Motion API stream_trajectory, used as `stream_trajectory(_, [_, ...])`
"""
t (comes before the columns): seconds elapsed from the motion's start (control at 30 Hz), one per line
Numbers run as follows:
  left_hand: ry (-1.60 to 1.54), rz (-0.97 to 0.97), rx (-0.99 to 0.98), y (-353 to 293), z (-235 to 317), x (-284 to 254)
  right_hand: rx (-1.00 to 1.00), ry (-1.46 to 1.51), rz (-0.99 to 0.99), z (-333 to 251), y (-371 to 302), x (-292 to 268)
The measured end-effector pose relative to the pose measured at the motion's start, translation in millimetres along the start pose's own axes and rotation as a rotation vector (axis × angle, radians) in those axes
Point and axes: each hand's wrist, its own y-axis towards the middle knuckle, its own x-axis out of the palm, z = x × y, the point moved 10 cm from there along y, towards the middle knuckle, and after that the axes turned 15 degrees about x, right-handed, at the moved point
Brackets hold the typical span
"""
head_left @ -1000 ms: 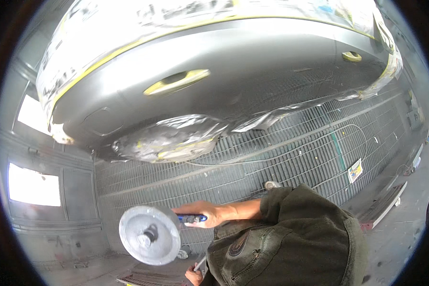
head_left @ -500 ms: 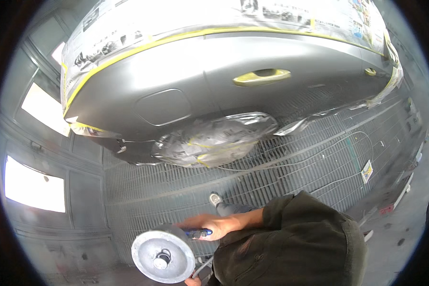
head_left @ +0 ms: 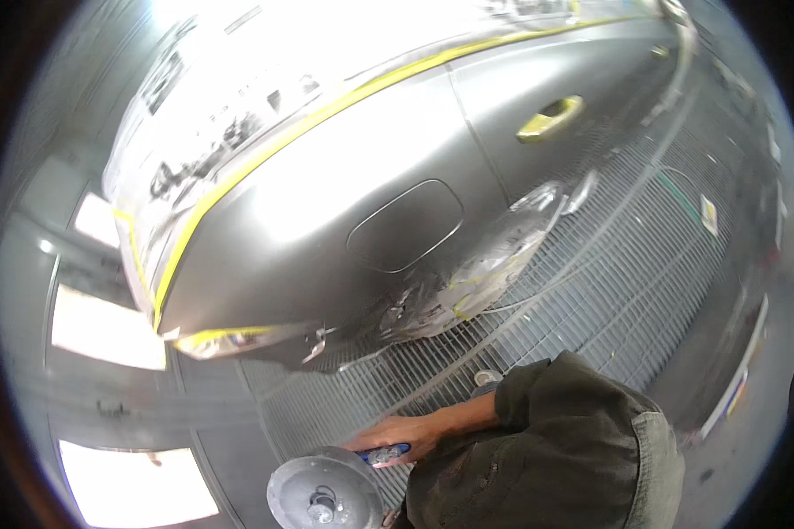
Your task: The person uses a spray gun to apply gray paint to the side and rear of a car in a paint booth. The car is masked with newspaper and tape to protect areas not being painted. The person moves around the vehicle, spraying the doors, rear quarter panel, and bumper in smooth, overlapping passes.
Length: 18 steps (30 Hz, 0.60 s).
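One blue spray gun point(head_left: 386, 454), round smudged grey cup point(head_left: 344, 487), right hand point(head_left: 408, 434) clamped around gun, left hand point(head_left: 392, 518), grip unclear.

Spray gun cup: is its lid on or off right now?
On: the round grey lid covers the cup, with its raised knob showing near the centre. Cannot tell how full it is inside.

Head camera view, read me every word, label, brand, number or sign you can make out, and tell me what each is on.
No text can be read.
White masking sheet on the car: dark print, too blurred.
Small card on the floor grating: too small.
Spray gun: no legible marking.
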Motion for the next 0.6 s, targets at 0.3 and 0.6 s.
stream_trajectory(0.3, [0.187,-0.287,0.494,185.0,-101.2,-84.7,0.014,-0.394,0.944,-7.0,-28.0,7.6])
stream_trajectory(0.6, [0.294,-0.442,0.778,260.4,-157.9,-111.4,0.192,-0.201,2.228,-70.4,-107.5,294.0])
